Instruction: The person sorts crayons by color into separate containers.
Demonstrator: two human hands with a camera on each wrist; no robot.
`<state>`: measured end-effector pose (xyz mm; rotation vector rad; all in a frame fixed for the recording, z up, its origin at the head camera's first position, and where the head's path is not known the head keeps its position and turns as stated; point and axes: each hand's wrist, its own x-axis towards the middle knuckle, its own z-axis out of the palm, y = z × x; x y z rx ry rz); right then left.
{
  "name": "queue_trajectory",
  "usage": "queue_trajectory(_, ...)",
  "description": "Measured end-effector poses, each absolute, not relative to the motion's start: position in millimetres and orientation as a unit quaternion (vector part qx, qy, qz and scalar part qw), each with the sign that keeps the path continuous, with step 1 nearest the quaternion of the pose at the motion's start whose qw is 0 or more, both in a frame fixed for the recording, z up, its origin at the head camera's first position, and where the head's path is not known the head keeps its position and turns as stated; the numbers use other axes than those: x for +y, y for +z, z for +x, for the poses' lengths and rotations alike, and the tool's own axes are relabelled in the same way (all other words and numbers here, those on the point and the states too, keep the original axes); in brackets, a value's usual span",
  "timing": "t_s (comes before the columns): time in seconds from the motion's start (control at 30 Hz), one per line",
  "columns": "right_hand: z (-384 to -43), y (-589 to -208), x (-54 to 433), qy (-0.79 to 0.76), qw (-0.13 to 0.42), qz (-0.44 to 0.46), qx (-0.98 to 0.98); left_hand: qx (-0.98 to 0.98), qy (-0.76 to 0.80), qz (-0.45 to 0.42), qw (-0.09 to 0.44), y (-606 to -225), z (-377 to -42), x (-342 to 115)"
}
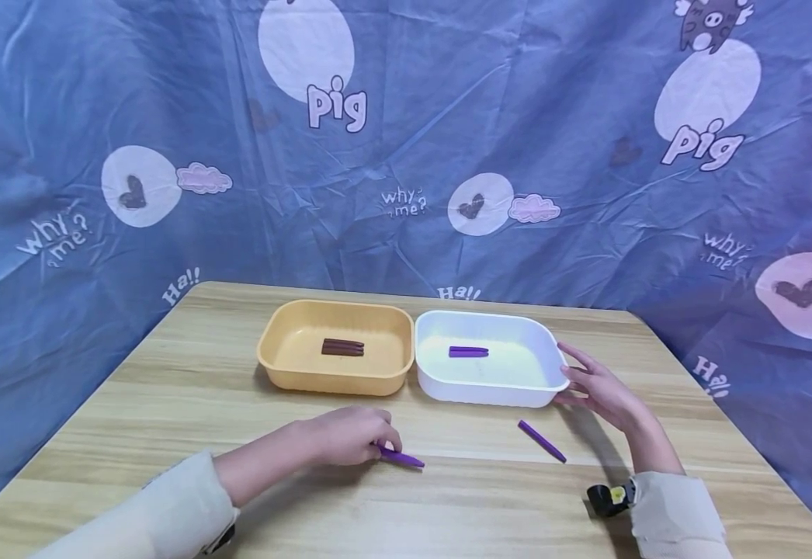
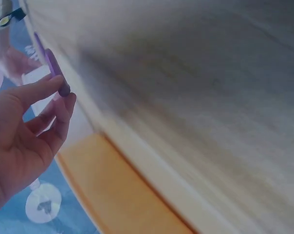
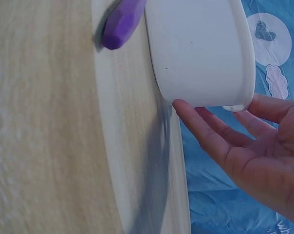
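Note:
In the head view my left hand [image 1: 357,436] pinches a purple crayon [image 1: 402,458] between thumb and fingers, low over the table in front of the orange tray [image 1: 339,383]. The left wrist view shows the crayon's blunt end [image 2: 64,90] at the fingertips. My right hand [image 1: 603,388] is at the right end of the white tray [image 1: 484,393], with fairly straight fingers [image 3: 200,127] against its outer wall and one digit up at the rim. Another purple crayon [image 1: 542,441] lies on the table before the white tray.
Several brown crayons [image 1: 342,347] lie together in the orange tray, and purple crayons [image 1: 468,352] lie in the white one. The trays stand side by side toward the back of the wooden table [image 1: 168,373]. A blue printed cloth [image 1: 392,248] hangs behind.

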<state>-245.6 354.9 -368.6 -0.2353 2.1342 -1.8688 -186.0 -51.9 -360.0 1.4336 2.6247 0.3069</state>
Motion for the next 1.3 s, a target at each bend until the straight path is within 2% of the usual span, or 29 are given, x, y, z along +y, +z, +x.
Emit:
queue_trajectory(0.23, -246.3, -368.3, 355.2, -0.653, 0.147, -0.084, 0.738, 0.889, 0.145, 0.432, 0.05, -345.0, -193.7, -51.7)
queue_trajectory(0.73, -247.9, -366.3, 354.3, -0.649, 0.145, -0.085, 0.742, 0.882, 0.176, 0.433, -0.05, -325.1, -211.0, -39.1)
queue_trajectory(1.3, -246.6, -370.3, 357.1, -0.645, 0.148, -0.085, 0.745, 0.902, 0.181, 0.388, -0.065, -322.0, -221.5, -27.1)
